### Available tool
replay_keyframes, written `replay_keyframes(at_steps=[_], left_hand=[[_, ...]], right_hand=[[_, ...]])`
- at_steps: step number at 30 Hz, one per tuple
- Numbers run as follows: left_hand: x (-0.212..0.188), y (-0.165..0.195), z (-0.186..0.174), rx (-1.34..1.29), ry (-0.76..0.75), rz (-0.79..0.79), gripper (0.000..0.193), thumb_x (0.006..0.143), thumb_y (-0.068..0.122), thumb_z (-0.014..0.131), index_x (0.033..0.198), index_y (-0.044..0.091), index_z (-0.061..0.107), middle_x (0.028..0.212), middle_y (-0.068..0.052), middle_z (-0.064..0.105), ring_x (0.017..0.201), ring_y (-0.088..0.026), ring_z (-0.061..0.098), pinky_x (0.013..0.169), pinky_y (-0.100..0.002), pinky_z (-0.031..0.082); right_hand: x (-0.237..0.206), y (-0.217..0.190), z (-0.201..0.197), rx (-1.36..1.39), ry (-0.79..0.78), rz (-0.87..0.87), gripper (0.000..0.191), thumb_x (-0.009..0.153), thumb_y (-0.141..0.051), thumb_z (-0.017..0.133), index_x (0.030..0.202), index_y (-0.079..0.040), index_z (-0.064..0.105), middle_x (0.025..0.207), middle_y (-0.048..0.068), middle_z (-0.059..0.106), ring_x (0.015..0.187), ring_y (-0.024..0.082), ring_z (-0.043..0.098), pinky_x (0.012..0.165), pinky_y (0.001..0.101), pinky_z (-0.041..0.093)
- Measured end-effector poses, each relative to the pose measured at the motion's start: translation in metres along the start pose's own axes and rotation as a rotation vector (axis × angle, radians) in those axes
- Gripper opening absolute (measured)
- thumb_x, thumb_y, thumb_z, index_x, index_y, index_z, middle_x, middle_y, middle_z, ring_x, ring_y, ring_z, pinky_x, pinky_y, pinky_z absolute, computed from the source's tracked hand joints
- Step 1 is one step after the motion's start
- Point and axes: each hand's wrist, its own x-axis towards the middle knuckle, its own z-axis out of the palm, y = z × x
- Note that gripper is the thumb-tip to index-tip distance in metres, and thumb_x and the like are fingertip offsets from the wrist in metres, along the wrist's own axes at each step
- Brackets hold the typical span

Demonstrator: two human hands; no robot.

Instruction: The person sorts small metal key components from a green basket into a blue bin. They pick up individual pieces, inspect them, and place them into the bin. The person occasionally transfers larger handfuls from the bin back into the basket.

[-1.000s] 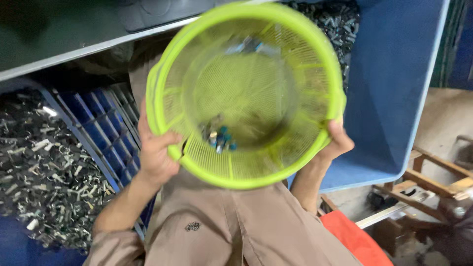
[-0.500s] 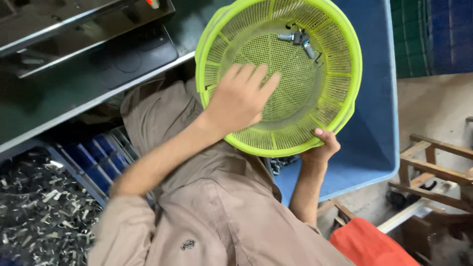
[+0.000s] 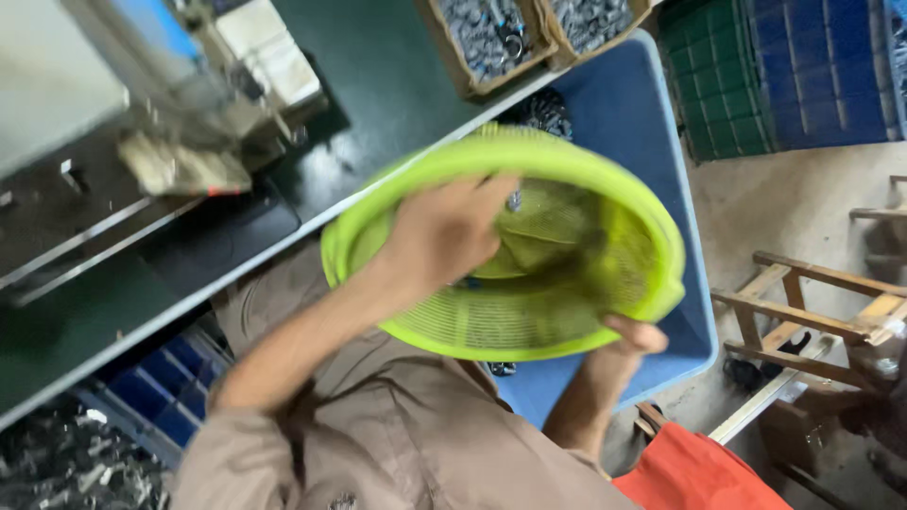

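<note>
A lime-green mesh basket point(image 3: 557, 293) is tilted over a blue plastic tub point(image 3: 652, 142). My right hand point(image 3: 635, 336) grips its lower rim from beneath. My left hand point(image 3: 449, 231) reaches inside the basket, fingers spread against the mesh near a few small metal parts point(image 3: 513, 200). What lies under the left palm is hidden.
A dark green workbench point(image 3: 397, 85) with a machine point(image 3: 179, 104) runs along the left. Cardboard boxes of metal parts point(image 3: 501, 33) stand at its far end. Blue crates point(image 3: 170, 416) and a heap of metal pieces point(image 3: 57, 463) sit lower left. Wooden frames point(image 3: 822, 302) stand on the right.
The basket has tipped further over the blue tub and dropped lower in view. My left hand stays inside it; the view has swung toward the bench.
</note>
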Motion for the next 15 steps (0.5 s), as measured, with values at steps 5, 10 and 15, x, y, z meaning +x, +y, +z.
replay_keyframes(at_steps=[5, 10, 15], left_hand=[[0.006, -0.013, -0.017, -0.043, 0.105, -0.092, 0.045, 0.08, -0.003, 0.062, 0.124, 0.005, 0.06, 0.106, -0.012, 0.064, 0.094, -0.029, 0.067, 0.079, -0.04, 0.057], [0.019, -0.053, 0.008, 0.412, -0.086, -0.317, 0.036, 0.103, 0.035, 0.068, 0.126, 0.007, 0.069, 0.082, -0.011, 0.063, 0.063, -0.022, 0.062, 0.051, -0.036, 0.052], [0.026, -0.079, 0.038, 0.66, 0.089, -0.093, 0.026, 0.101, 0.014, 0.062, 0.126, 0.012, 0.068, 0.083, -0.011, 0.065, 0.063, -0.016, 0.062, 0.054, -0.029, 0.053]], right_hand=[[0.04, -0.028, 0.015, -0.042, -0.095, -0.106, 0.068, 0.074, -0.012, 0.061, 0.138, 0.012, 0.053, 0.121, 0.022, 0.064, 0.106, 0.035, 0.066, 0.098, 0.0441, 0.055], [0.053, -0.011, 0.022, -0.076, -0.114, 0.008, 0.069, 0.074, -0.011, 0.061, 0.139, 0.011, 0.052, 0.121, 0.022, 0.064, 0.107, 0.034, 0.066, 0.098, 0.0437, 0.055], [0.039, 0.008, 0.009, -0.072, -0.094, 0.106, 0.07, 0.074, -0.011, 0.061, 0.14, 0.01, 0.052, 0.121, 0.022, 0.064, 0.108, 0.034, 0.066, 0.098, 0.0432, 0.055]])
